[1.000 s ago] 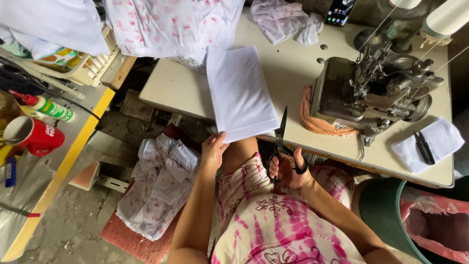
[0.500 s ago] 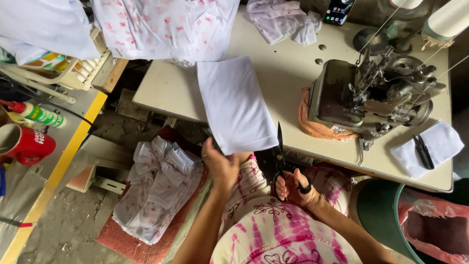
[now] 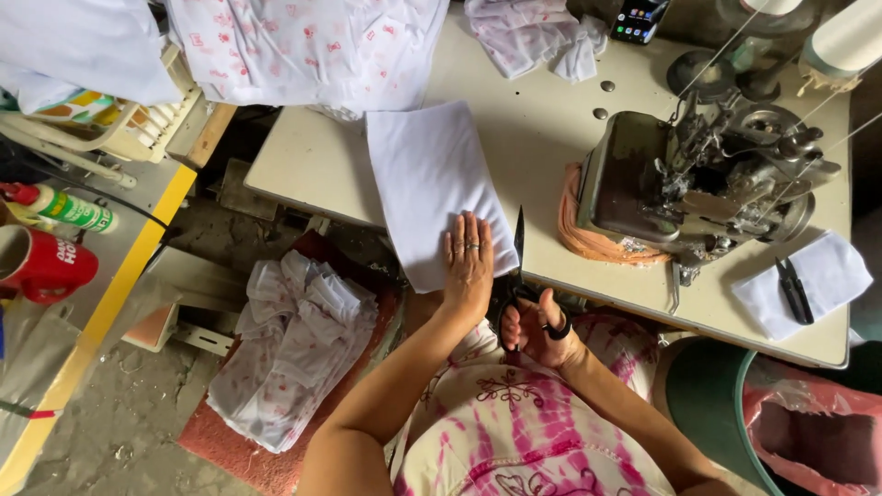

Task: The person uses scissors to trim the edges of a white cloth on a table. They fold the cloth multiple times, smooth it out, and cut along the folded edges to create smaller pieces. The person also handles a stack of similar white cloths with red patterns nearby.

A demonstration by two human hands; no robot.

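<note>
Fingers point(image 3: 467, 241) flat on smooth white cloth point(image 3: 432, 179) (steel scissors point(image 3: 517, 266) alongside)

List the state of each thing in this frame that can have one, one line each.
Left hand: flat, palm down on the white fabric.
Right hand: closed around the scissors' handles.
Scissors: blades shut, pointing away along the fabric's right edge.
White fabric: folded, lying flat, overhanging the table's near edge.
Sewing machine: threaded, nothing under its needle.
Small snips: lying on a folded white cloth.
Red mug: on its side.
</note>
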